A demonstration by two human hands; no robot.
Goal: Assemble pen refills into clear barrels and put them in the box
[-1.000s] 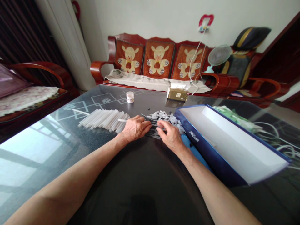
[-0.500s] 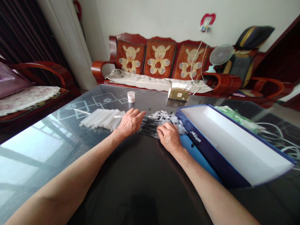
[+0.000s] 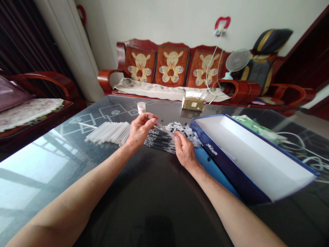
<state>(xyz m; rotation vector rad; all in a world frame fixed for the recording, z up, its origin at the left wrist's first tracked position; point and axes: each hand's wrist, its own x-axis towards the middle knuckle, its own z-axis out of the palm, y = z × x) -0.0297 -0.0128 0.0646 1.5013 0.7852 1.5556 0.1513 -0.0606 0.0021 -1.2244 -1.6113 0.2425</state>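
A pale, see-through pen barrel (image 3: 164, 128) slants between my two hands above the table. My left hand (image 3: 141, 129) pinches its upper left end between thumb and fingers. At the lower right end, my right hand (image 3: 185, 150) is closed on it; whether a refill sits inside is too blurred to tell. Below lie dark pen refills (image 3: 156, 140) in a bundle. Left of them, white pen barrels (image 3: 109, 133) are heaped side by side. Small white and black caps (image 3: 183, 127) form a pile beyond my right hand.
A long blue box (image 3: 257, 151) with a white inside stands open on the right, beside a flat blue piece (image 3: 218, 171). Farther back are a small white tub (image 3: 141, 107) and a tissue box (image 3: 193, 103). A green packet (image 3: 259, 128) and white cables (image 3: 295, 142) lie beyond the box.
Both hands have risen slightly from the piles. A pen barrel now spans them, gripped at both ends. The view has shifted a little.
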